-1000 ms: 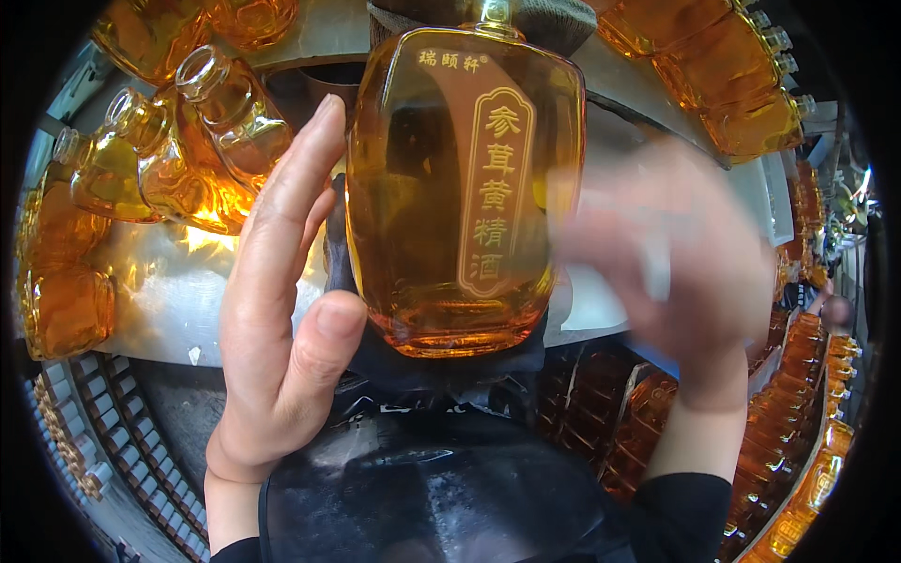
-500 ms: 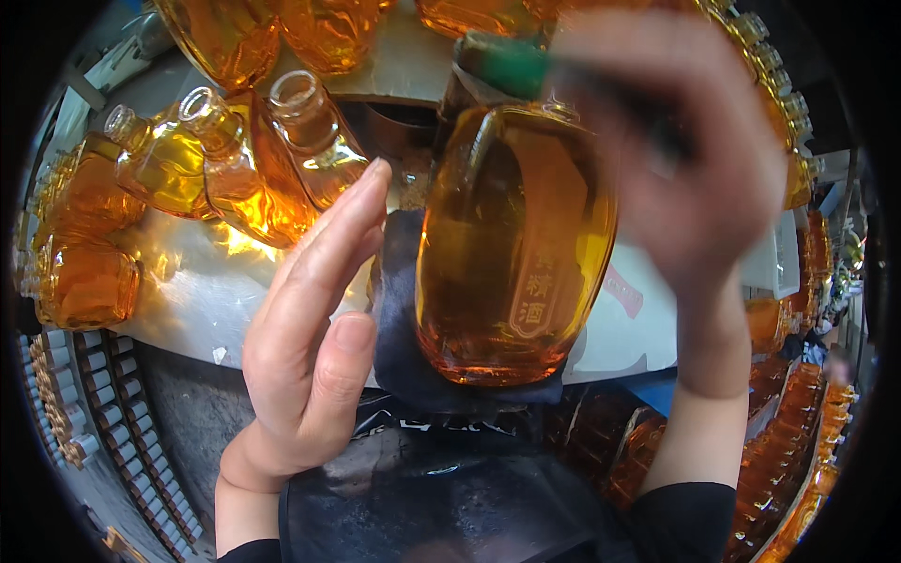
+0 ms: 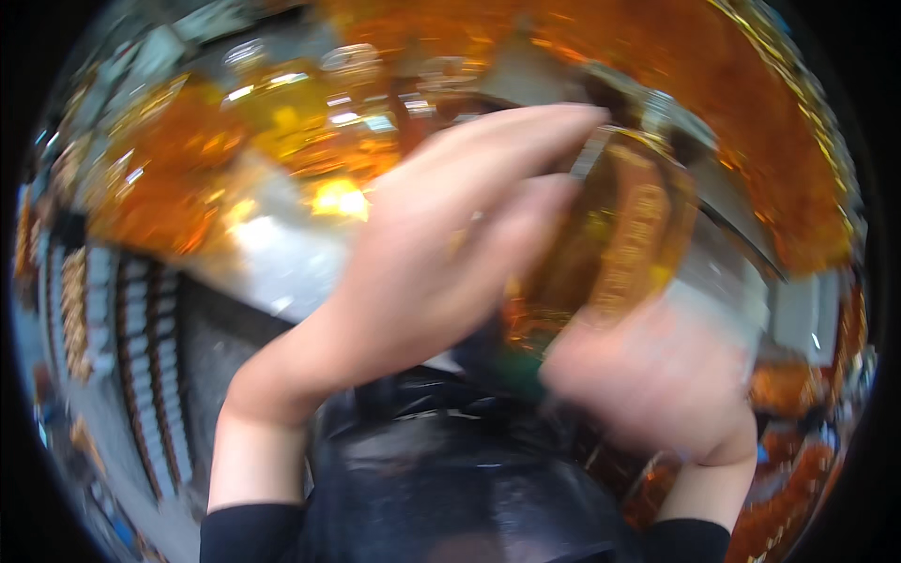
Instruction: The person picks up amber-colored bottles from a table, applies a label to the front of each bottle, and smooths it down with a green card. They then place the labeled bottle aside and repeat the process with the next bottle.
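A large glass bottle (image 3: 633, 211) of amber liquid, with a gold-lettered strip down its side, stands or leans in front of me, its lower part partly covered by my hands. My left hand (image 3: 450, 225) reaches across from the left, fingers stretched straight, their tips at the bottle's upper side; whether they press on it cannot be made out. By the bottle's base, my right hand (image 3: 648, 375) is curled and smeared by motion. A green thing (image 3: 521, 371) shows beside its fingers, too blurred to name. Dark cloth lies under the bottle.
Several open amber bottles (image 3: 282, 113) crowd the pale table (image 3: 282, 258) at the left, more across the back and right. A white bin (image 3: 805, 319) is at the right. Rows of white-topped items (image 3: 150, 366) fill racks at lower left.
The view has swung and blurred. My right hand came down from the bottle's top to its base, the green thing with it. My left hand moved right, up against the bottle.
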`<action>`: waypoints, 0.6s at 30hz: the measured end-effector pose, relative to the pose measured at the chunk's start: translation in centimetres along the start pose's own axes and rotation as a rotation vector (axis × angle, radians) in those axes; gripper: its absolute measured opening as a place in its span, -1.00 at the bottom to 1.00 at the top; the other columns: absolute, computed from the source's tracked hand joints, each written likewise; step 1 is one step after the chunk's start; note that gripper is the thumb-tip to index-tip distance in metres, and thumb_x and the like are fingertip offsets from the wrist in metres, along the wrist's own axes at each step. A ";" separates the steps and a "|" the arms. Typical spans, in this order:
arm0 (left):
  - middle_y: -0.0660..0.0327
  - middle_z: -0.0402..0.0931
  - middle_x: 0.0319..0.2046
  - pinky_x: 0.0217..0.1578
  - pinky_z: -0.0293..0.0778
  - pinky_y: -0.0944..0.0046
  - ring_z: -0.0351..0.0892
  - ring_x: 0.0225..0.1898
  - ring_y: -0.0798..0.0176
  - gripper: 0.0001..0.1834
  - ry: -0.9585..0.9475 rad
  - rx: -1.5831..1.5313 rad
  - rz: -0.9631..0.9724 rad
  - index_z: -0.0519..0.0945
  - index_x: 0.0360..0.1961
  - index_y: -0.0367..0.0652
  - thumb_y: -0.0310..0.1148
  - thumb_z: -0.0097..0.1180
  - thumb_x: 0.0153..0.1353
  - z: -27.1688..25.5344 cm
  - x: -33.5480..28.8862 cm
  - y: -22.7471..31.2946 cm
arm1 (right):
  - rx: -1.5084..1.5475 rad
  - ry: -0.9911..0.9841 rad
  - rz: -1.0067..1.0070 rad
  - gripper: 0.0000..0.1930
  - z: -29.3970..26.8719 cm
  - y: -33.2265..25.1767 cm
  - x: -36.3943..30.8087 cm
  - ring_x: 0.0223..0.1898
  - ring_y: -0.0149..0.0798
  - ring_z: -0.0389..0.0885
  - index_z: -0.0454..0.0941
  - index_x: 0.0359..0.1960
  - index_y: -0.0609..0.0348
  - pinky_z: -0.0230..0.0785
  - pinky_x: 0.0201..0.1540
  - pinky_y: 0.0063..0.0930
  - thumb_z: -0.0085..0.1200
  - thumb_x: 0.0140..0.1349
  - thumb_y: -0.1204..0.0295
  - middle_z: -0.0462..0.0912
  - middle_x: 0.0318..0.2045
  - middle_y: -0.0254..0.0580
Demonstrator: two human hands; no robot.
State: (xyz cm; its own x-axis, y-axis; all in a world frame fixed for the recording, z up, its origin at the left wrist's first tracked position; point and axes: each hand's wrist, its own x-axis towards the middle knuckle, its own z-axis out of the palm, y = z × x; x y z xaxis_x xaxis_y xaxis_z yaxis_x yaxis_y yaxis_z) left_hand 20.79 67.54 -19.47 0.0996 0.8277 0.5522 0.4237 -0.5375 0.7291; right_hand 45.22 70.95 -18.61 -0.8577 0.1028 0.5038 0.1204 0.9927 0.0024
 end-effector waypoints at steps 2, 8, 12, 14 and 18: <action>-0.01 0.57 -0.12 0.02 0.43 0.10 0.51 -0.02 0.01 -0.70 0.059 0.100 0.179 0.58 -0.05 -0.34 -0.35 0.00 0.31 2.0 2.7 -0.2 | 0.090 0.268 0.520 -0.84 -0.3 2.0 3.2 -0.27 -0.28 0.66 0.62 -0.12 0.27 0.54 -0.15 -0.52 0.15 0.28 0.53 0.68 -0.26 -0.12; 0.04 0.58 -0.28 -0.07 0.41 0.11 0.44 -0.09 -0.01 -0.65 -0.022 0.546 0.199 0.67 -0.26 -0.28 -0.16 0.09 0.28 6.0 8.7 -0.8 | 0.245 -0.327 0.422 -0.81 -2.9 -5.7 0.4 -0.42 -0.14 0.57 0.58 -0.33 0.15 0.42 -0.34 -0.35 0.26 0.06 0.37 0.57 -0.46 -0.11; 0.06 0.55 -0.31 -0.11 0.41 0.12 0.46 -0.19 0.02 -0.64 0.032 0.643 0.218 0.68 -0.40 -0.23 -0.12 0.11 0.25 5.2 8.9 0.5 | 0.210 0.213 0.681 -0.72 -1.9 -8.7 -5.4 -0.32 -0.21 0.53 0.53 -0.27 0.26 0.40 -0.18 -0.43 0.27 0.21 0.29 0.54 -0.44 -0.18; 0.12 0.52 -0.41 -0.17 0.42 0.10 0.48 -0.27 0.08 -0.68 -0.088 0.391 0.272 0.64 -0.44 -0.20 -0.14 0.13 0.26 2.2 7.0 3.9 | 0.200 0.520 0.778 -0.68 -2.2 -7.7 -7.1 -0.20 -0.24 0.48 0.48 -0.16 0.30 0.36 -0.07 -0.44 0.23 0.26 0.29 0.53 -0.31 -0.12; 0.13 0.56 -0.44 -0.31 0.50 0.15 0.60 -0.35 0.09 -0.79 -0.005 0.049 0.165 0.56 -0.45 -0.18 -0.31 0.34 0.07 -4.1 -1.0 5.8 | 0.020 0.633 0.752 -0.71 -2.4 -6.1 -10.9 -0.08 -0.23 0.48 0.47 -0.08 0.31 0.36 0.04 -0.42 0.16 0.34 0.34 0.52 -0.14 -0.10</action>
State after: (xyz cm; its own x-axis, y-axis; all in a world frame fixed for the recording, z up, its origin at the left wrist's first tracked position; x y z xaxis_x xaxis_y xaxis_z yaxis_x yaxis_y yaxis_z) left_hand 19.42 62.97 -14.10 0.1765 0.7296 0.6607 0.4447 -0.6579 0.6078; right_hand 55.02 63.64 -22.02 -0.1332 0.6617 0.7378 0.5120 0.6834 -0.5204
